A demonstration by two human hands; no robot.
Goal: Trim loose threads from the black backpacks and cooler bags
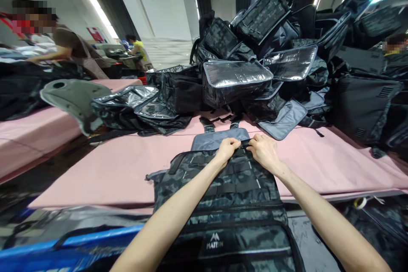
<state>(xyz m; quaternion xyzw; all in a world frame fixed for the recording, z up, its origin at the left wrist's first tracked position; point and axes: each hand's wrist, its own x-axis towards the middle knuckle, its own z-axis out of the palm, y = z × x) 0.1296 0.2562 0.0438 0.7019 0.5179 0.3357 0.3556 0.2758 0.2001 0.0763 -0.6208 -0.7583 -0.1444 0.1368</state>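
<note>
A dark camouflage backpack point(223, 191) lies in front of me, partly on the pink table and hanging over its near edge, its white logo toward me. At the far end of the bag, both my hands pinch its black top edge. My left hand point(228, 149) has thumb and fingers closed on that edge. Just to the right, my right hand point(264, 149) grips the same edge with curled fingers. A grey lined flap point(219, 137) lies spread beyond the hands, with two straps past it. What exactly sits between the fingertips is too small to tell.
Camouflage bags with silver linings point(237, 72) are heaped across the back of the pink table point(111, 170). A grey-green chair back point(75, 97) stands at left. A blue crate point(105, 242) is low at the front left. Other people point(72, 46) work in the background.
</note>
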